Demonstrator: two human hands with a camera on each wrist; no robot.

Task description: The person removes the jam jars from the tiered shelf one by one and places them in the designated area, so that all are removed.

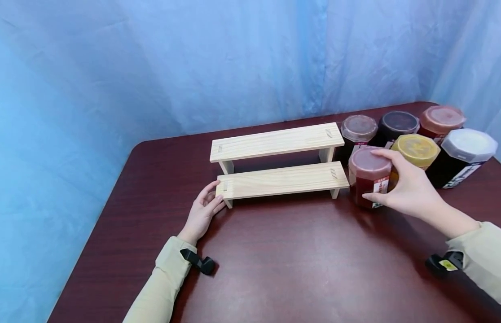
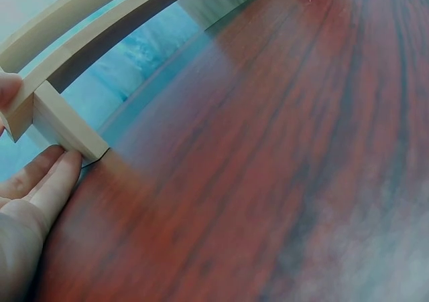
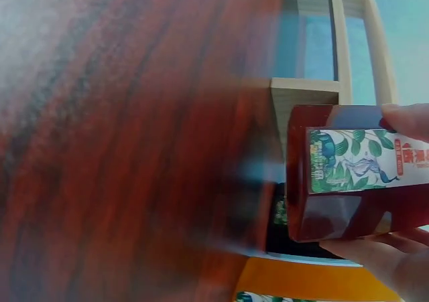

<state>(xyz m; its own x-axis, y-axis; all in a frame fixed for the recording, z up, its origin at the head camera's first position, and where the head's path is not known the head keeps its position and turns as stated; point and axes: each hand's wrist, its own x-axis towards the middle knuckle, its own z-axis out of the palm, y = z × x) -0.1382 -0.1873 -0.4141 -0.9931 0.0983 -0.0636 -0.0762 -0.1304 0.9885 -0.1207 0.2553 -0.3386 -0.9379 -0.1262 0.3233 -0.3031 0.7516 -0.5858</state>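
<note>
A front pale wooden shelf (image 1: 283, 180) stands on short legs before a taller back wooden shelf (image 1: 276, 141). My left hand (image 1: 203, 206) grips the front shelf's left end, with the thumb at the board and fingertips (image 2: 64, 171) against its leg in the left wrist view. My right hand (image 1: 410, 186) holds a red jar (image 1: 369, 172) with a translucent lid between thumb and fingers, beside the shelves' right ends. In the right wrist view the jar's leaf-patterned label (image 3: 355, 160) faces the camera, and its base looks slightly above the table.
Several more lidded jars crowd the table's back right: a dark one (image 1: 358, 128), a black-lidded one (image 1: 399, 123), a reddish one (image 1: 442, 119), a yellow-lidded one (image 1: 416, 150) and a white-lidded one (image 1: 468, 146). Blue curtains (image 1: 234, 67) hang behind the dark red table (image 1: 283, 260).
</note>
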